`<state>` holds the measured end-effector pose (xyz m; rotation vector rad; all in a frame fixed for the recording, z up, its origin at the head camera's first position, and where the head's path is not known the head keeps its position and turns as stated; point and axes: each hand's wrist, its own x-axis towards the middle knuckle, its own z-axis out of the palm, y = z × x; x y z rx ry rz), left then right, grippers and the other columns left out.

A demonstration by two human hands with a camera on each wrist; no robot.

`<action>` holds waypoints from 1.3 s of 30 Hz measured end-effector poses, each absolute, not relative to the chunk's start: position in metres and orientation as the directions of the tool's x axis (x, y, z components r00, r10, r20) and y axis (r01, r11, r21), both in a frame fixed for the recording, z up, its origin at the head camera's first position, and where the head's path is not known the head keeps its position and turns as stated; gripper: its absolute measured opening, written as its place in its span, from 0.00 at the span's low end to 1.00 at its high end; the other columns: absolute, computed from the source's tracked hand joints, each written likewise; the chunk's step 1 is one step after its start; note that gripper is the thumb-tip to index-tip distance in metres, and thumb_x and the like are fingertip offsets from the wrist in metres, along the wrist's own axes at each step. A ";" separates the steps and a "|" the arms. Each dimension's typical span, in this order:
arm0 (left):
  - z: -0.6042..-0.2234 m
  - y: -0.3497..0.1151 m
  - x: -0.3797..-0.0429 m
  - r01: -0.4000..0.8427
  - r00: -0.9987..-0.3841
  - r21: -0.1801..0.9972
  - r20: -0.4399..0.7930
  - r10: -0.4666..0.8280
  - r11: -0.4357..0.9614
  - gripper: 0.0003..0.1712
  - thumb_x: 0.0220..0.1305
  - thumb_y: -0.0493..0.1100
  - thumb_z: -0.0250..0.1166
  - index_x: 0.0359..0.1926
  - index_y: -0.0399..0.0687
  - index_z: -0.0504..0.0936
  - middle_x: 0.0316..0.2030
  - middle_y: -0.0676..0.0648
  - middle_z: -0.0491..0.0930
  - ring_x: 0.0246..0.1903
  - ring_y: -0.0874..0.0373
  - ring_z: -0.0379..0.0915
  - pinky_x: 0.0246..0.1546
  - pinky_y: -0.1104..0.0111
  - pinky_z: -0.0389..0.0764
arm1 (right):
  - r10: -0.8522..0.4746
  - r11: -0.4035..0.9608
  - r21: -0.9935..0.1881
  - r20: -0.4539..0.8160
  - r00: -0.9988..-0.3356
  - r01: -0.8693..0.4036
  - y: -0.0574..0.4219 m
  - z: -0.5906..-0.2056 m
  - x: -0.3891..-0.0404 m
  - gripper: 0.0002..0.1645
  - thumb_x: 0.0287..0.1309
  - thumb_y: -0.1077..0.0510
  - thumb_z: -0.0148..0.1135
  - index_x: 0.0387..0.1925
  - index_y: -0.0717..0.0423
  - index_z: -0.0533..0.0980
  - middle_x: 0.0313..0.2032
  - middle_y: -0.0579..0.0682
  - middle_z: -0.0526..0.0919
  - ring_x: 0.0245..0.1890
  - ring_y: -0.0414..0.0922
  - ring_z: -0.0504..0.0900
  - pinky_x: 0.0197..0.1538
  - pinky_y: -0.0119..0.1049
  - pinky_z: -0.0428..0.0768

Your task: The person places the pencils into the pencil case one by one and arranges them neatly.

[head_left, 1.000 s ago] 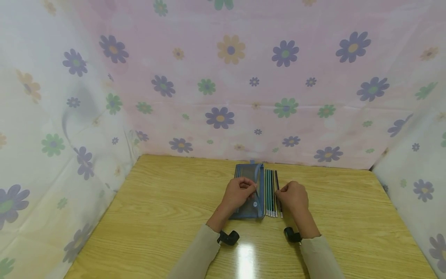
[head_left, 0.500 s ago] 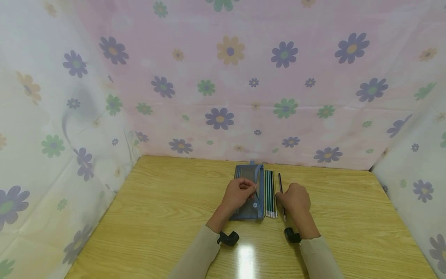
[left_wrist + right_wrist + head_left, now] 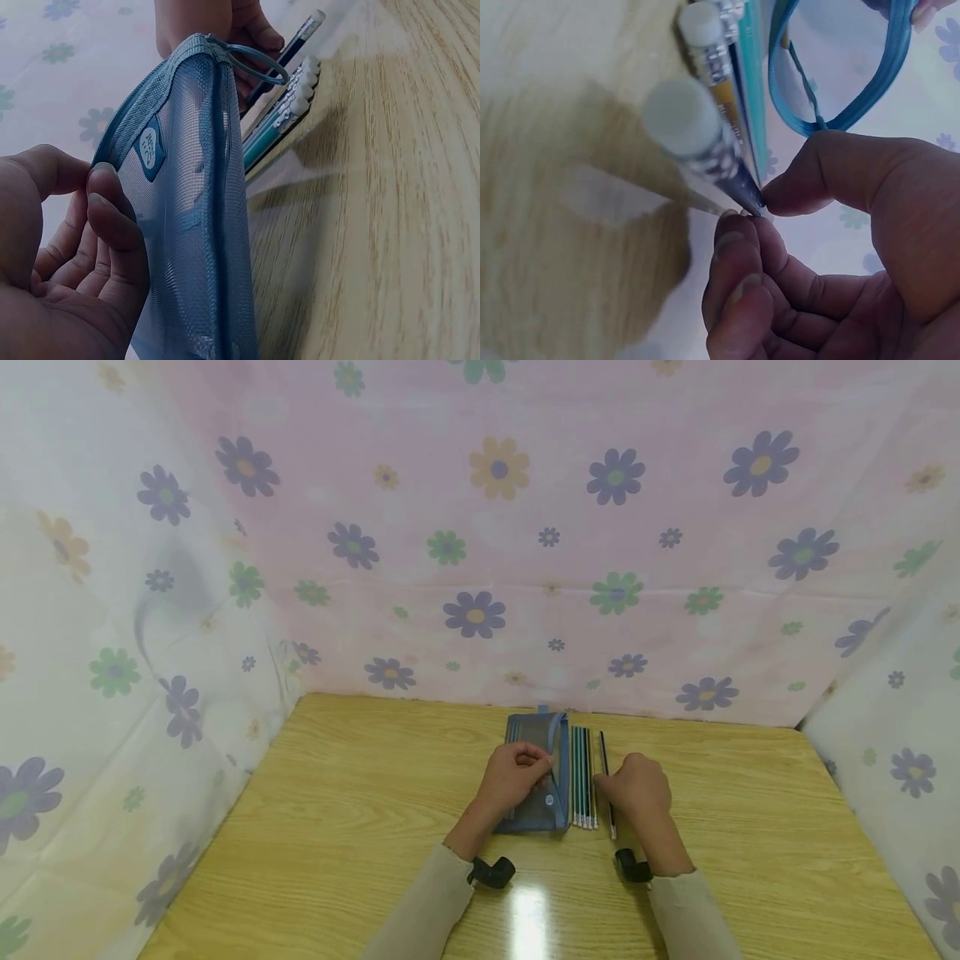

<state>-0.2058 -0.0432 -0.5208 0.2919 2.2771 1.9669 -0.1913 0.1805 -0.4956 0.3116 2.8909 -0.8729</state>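
Observation:
A blue mesh zip pencil pouch (image 3: 534, 728) lies on the table, its zipped side facing the pencils. My left hand (image 3: 517, 773) pinches the zip edge between thumb and forefinger; in the left wrist view that edge is lifted. Several pencils (image 3: 581, 777), mostly green, lie side by side just right of the pouch with their white erasers toward me. A little apart from them, my right hand (image 3: 637, 787) pinches a dark pencil (image 3: 604, 755) between thumb and fingertips. Its white eraser (image 3: 681, 116) looms large in the right wrist view.
The wood-grain table (image 3: 360, 827) runs wide on both sides of the hands. Flower-printed cloth (image 3: 480, 543) stands close behind the pouch and along both sides. A zip-pull ring (image 3: 259, 61) sticks out at the pouch's end.
The right hand has drawn the dark pencil slightly right and toward me, away from the other pencils, mostly in the first half second. The left hand and pouch stay put.

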 end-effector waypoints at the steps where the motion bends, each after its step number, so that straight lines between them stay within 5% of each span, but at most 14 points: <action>1: -0.521 -0.043 -0.206 0.067 -0.974 0.988 0.035 0.222 0.137 0.10 0.73 0.45 0.71 0.42 0.41 0.87 0.31 0.40 0.87 0.32 0.37 0.86 0.28 0.67 0.81 | 0.162 0.813 -0.537 -0.163 -0.973 0.226 0.180 -0.495 -0.191 0.25 0.60 0.49 0.70 0.13 0.55 0.74 0.12 0.47 0.71 0.12 0.44 0.70 0.16 0.35 0.65; 11: -0.520 -0.042 -0.208 0.073 -0.975 0.988 0.041 0.219 0.139 0.09 0.74 0.43 0.70 0.43 0.40 0.87 0.32 0.36 0.87 0.33 0.35 0.85 0.28 0.65 0.80 | 0.120 0.791 -0.585 -0.144 -0.982 0.182 0.178 -0.485 -0.188 0.29 0.59 0.53 0.68 0.06 0.47 0.67 0.08 0.40 0.62 0.10 0.39 0.61 0.16 0.32 0.58; 25: -0.519 -0.043 -0.207 0.063 -0.975 0.987 0.029 0.222 0.147 0.11 0.73 0.45 0.71 0.41 0.41 0.87 0.30 0.39 0.88 0.31 0.41 0.85 0.28 0.68 0.80 | 0.087 0.751 -0.647 -0.107 -0.990 0.136 0.170 -0.484 -0.187 0.19 0.59 0.54 0.71 0.16 0.57 0.83 0.14 0.47 0.78 0.15 0.44 0.74 0.21 0.37 0.71; 39: -0.521 -0.043 -0.209 0.059 -0.974 0.988 0.026 0.225 0.140 0.10 0.73 0.45 0.71 0.41 0.40 0.87 0.31 0.37 0.87 0.31 0.41 0.86 0.29 0.66 0.81 | 0.068 0.685 -0.724 -0.045 -0.997 0.080 0.158 -0.490 -0.190 0.15 0.59 0.58 0.71 0.18 0.58 0.83 0.15 0.47 0.78 0.17 0.42 0.74 0.23 0.35 0.72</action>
